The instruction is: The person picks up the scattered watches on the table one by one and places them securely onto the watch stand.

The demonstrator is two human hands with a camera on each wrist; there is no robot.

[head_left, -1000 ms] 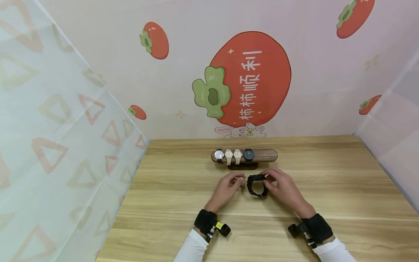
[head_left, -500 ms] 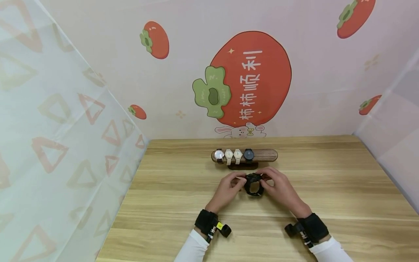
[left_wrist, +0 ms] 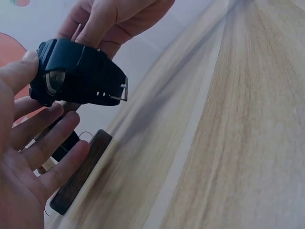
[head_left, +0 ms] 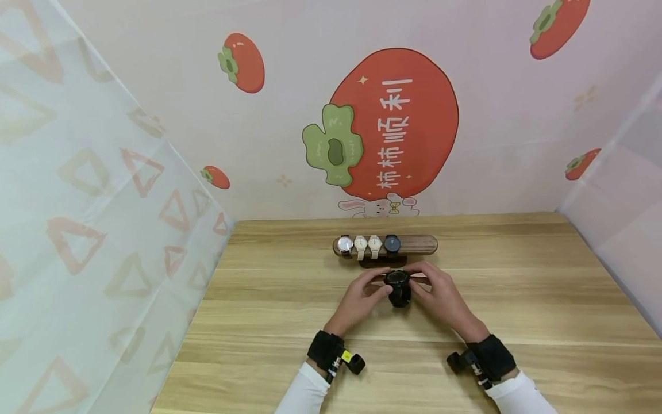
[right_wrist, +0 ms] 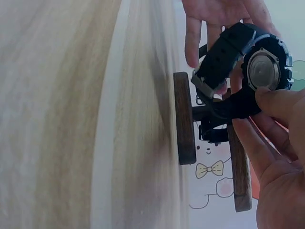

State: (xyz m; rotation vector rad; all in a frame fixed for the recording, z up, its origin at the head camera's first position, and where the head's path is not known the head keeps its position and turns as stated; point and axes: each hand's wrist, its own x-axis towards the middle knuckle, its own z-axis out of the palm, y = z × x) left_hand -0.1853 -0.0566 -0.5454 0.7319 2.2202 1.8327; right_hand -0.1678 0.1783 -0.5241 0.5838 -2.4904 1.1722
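Observation:
Between both hands, in front of the stand, a black wristwatch (head_left: 398, 287) is held up with its dial toward the head camera. My left hand (head_left: 359, 296) pinches one edge of the case with thumb and forefinger; its other fingers are spread in the left wrist view. From the opposite side my right hand (head_left: 442, 296) grips the watch, its thumb by the round metal case back (right_wrist: 263, 70). The strap (left_wrist: 102, 86) hangs down, its buckle end loose in the left wrist view. Just behind is a dark wooden watch stand (head_left: 421, 245).
On the stand's left part sit a silver-dial watch (head_left: 345, 245), two cream watches (head_left: 361, 244) and a black watch (head_left: 392, 244). The stand's bare bar continues to the right. A wooden table (head_left: 258, 322) lies beneath, with a patterned wall (head_left: 279, 144) behind.
My left hand, earlier apart from the watch, now pinches it. The watch has shifted slightly left and turned so its dial shows. The right hand has moved a little left with it.

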